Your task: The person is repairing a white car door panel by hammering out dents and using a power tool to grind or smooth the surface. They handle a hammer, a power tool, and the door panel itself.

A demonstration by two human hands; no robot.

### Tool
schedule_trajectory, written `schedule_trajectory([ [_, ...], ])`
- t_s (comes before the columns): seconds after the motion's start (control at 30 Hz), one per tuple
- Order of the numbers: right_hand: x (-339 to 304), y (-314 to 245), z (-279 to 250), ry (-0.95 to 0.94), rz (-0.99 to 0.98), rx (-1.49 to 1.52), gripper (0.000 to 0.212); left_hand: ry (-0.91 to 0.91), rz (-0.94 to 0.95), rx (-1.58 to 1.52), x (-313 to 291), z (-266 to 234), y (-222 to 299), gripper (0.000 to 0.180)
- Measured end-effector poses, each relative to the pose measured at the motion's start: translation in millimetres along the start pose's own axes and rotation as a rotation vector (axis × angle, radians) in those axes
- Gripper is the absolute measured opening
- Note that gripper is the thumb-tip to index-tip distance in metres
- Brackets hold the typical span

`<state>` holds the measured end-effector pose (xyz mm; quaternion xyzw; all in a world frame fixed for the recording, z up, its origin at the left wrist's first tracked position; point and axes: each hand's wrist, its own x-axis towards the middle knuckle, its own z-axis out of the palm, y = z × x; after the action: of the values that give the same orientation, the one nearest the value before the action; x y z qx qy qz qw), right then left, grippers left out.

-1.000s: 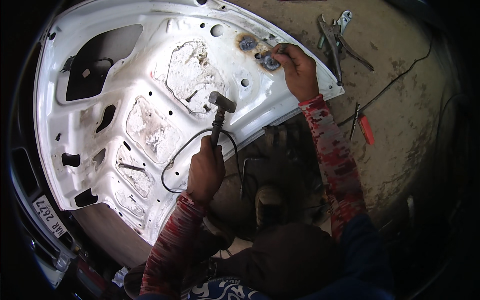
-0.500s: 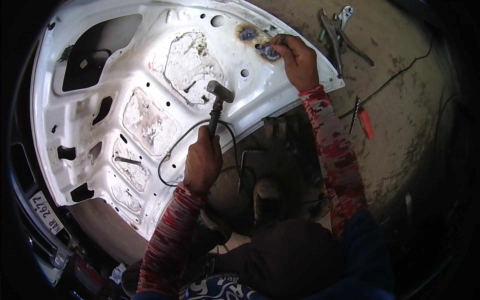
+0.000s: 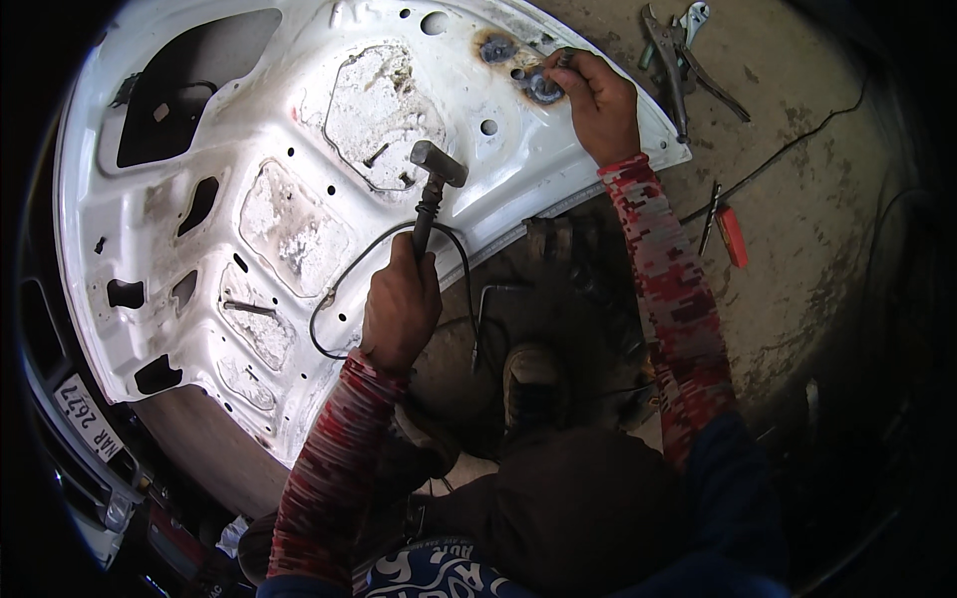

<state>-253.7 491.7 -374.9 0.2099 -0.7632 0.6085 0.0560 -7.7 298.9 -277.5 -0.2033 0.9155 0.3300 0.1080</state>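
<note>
Near, the left hand (image 3: pixel 402 309) grips a hammer (image 3: pixel 429 209), its head over the white panel (image 3: pixel 538 164). Farther right, the right hand (image 3: pixel 606 108) pinches a small dark piece (image 3: pixel 565 58) at a scorched patch (image 3: pixel 543 90); pliers (image 3: pixel 666 50) lie on the far-right floor (image 3: pixel 797 209).

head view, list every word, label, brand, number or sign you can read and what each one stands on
License plate: dark letters and numbers on white, legible but not copied here.
Blue shirt: white lettering, partly cut off; not copied here.
Pale characters at the lower left edge, on something dark: too small to read.
Hammer: no marking I can make out.
</note>
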Motion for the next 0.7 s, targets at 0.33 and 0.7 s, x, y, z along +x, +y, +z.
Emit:
schedule_trajectory([
  [0.33,1.9,4.7,-3.0,-0.058,-0.006,-0.013,0.014,-0.035,-0.033,-0.018,0.4,-3.3,-0.3,0.019],
  [0.7,0.8,8.4,-1.6,-0.011,0.115,0.243,0.014,-0.051,-0.07,0.013,0.6,-3.5,0.9,0.02],
])
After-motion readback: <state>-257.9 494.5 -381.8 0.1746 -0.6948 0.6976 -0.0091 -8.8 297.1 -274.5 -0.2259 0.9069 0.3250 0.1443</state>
